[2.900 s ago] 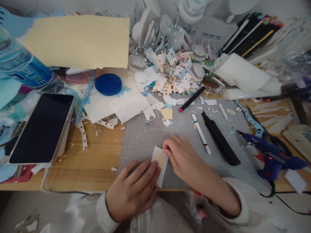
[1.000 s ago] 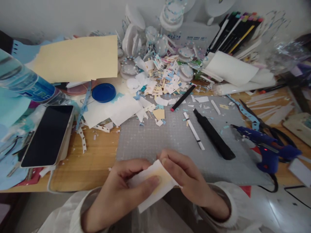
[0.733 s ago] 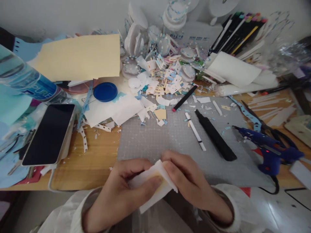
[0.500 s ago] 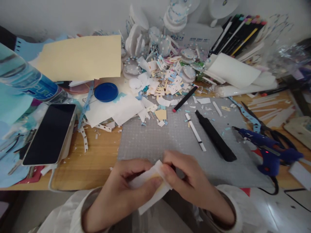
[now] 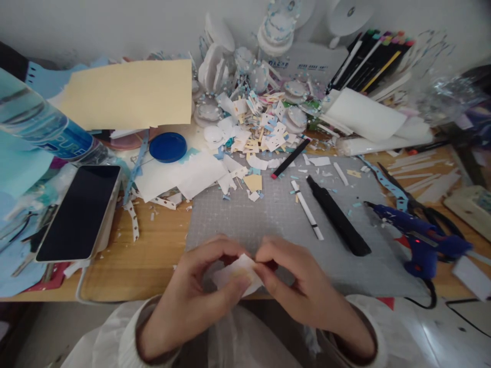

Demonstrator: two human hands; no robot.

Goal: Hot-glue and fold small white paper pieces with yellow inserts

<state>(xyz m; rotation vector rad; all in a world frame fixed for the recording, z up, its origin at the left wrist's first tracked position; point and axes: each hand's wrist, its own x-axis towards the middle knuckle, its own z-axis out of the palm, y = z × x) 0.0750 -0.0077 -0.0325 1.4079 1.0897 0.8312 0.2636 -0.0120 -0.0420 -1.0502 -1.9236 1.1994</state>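
Note:
A small piece of white paper (image 5: pixel 237 272) is pinched between my two hands at the front edge of the grey cutting mat (image 5: pixel 226 217). My left hand (image 5: pixel 201 281) is closed on its left side, thumb lying across its face. At the paper's right edge, my right hand (image 5: pixel 293 278) grips with thumb and forefinger; its other fingers are curled under. A white pen (image 5: pixel 307 210) and a black pouch-like case (image 5: pixel 339 217) lie on the mat beyond my right hand. Part of the paper is hidden behind my fingers.
A blue glue gun (image 5: pixel 416 235) with a red light and black scissors (image 5: pixel 429 209) lie at the right. Paper scraps (image 5: pixel 264 128) are heaped at the back. At the left are a phone (image 5: pixel 80 212), a water bottle (image 5: pixel 49 120) and a blue lid (image 5: pixel 168 147).
The paper has been turned in my hands, and less of it shows below my left thumb. Both hands stay close together on it. The view has shifted slightly.

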